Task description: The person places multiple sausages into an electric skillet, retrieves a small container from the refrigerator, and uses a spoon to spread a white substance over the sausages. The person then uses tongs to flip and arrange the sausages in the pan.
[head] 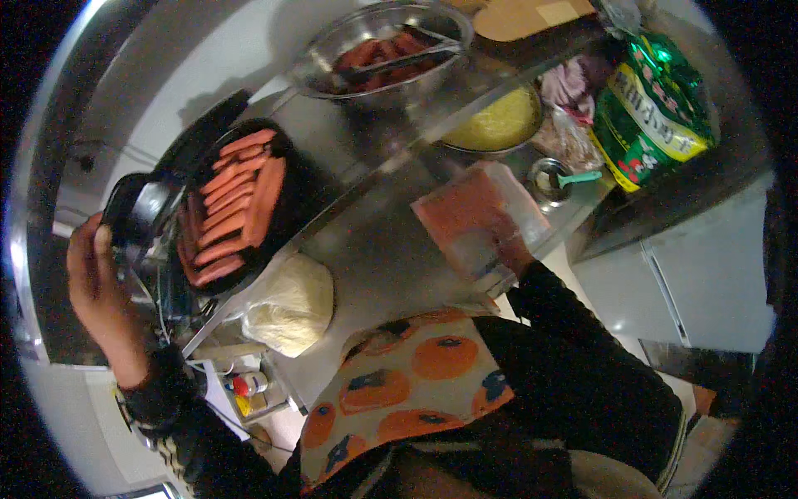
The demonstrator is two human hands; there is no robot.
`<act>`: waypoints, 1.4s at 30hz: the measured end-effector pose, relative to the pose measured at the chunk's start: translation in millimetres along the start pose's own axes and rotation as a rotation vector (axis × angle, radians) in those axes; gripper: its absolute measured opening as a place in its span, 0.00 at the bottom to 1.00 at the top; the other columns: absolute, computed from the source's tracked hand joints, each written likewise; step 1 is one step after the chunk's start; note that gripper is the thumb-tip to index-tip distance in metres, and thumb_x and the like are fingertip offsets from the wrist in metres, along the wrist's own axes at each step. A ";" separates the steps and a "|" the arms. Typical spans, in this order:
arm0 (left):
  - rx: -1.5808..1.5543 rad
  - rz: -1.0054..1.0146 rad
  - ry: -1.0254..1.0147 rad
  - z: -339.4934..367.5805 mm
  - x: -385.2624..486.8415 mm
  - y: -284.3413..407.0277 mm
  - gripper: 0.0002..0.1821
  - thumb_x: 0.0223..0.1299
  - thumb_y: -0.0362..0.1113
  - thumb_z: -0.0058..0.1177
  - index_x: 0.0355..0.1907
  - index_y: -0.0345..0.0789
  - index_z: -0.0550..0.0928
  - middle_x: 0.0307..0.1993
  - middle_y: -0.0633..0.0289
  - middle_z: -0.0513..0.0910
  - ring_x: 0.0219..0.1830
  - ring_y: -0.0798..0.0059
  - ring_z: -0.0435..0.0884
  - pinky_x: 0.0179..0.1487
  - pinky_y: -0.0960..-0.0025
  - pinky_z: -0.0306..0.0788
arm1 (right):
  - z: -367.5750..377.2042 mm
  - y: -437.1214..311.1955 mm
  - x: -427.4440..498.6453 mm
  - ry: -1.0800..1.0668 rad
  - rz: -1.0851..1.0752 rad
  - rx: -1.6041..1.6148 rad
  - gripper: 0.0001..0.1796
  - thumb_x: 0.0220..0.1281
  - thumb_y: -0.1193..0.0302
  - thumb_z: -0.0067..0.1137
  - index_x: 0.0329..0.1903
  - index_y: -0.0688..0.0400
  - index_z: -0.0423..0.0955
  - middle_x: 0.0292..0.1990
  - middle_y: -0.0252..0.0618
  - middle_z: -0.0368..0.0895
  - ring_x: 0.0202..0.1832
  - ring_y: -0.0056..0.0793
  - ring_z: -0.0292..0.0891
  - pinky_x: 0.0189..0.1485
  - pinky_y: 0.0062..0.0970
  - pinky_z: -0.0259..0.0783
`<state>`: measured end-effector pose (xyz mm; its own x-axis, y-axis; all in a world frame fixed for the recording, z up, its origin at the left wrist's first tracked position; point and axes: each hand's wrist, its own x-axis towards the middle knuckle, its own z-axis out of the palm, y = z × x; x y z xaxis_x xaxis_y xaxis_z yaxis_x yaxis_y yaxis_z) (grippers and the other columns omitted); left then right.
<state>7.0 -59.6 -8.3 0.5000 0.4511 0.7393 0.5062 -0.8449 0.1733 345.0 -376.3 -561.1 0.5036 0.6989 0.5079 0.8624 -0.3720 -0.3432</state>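
At the left, my left hand [103, 299] has its fingers and thumb at the edge of a shiny black appliance part [134, 199], seemingly pinching it. Right beside it is a black pan or griddle [287, 181] with several pink-orange sausages [227, 206], most in a slanted row and one laid across their ends. My right hand [512, 246] is on a flat clear plastic pack [452, 206] with pinkish contents, on the metal counter [368, 249]. Blur hides whether its fingers grip the pack or only press on it.
A metal bowl [318, 59] on the raised shelf holds dark red meat and tongs [411, 56]. Below stand a bowl of yellow food [499, 121], a small jar [548, 181] with a green-handled utensil, and a green bag [654, 118]. A plastic-wrapped pale bundle [293, 305] lies nearer me.
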 end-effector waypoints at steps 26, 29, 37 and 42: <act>0.012 -0.232 -0.011 -8.1 -5.2 -4.4 0.14 0.72 0.40 0.48 0.51 0.33 0.79 0.45 0.65 0.80 0.46 0.78 0.75 0.53 0.75 0.67 | -15.6 24.6 127.4 -0.528 0.347 -0.101 0.22 0.65 0.63 0.52 0.60 0.55 0.71 0.56 0.40 0.77 0.63 0.43 0.66 0.66 0.44 0.58; 0.028 -0.095 -0.013 -6.0 -8.2 -0.7 0.13 0.72 0.39 0.49 0.50 0.33 0.80 0.43 0.66 0.80 0.45 0.79 0.75 0.51 0.76 0.68 | -19.5 25.5 133.9 -0.550 0.122 -0.325 0.23 0.65 0.64 0.51 0.62 0.54 0.70 0.58 0.39 0.75 0.64 0.42 0.64 0.67 0.43 0.57; -0.089 -0.091 0.003 -1.4 -6.2 11.0 0.07 0.68 0.31 0.53 0.45 0.33 0.81 0.39 0.66 0.80 0.42 0.80 0.76 0.51 0.77 0.67 | -25.7 12.8 123.6 -0.538 -0.213 -0.788 0.25 0.67 0.65 0.49 0.66 0.52 0.65 0.65 0.34 0.68 0.70 0.36 0.57 0.72 0.38 0.51; -0.050 -0.060 0.028 2.4 -5.3 15.5 0.07 0.66 0.31 0.54 0.43 0.33 0.81 0.38 0.63 0.81 0.41 0.77 0.76 0.48 0.75 0.69 | -41.0 -3.8 126.5 -0.447 0.017 -0.149 0.26 0.66 0.67 0.48 0.67 0.50 0.64 0.66 0.30 0.65 0.70 0.31 0.55 0.73 0.33 0.49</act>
<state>13.9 -74.4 -11.1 0.4494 0.4941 0.7442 0.4988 -0.8299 0.2498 407.5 -311.6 -463.1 0.4745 0.8743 0.1024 0.8687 -0.4464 -0.2147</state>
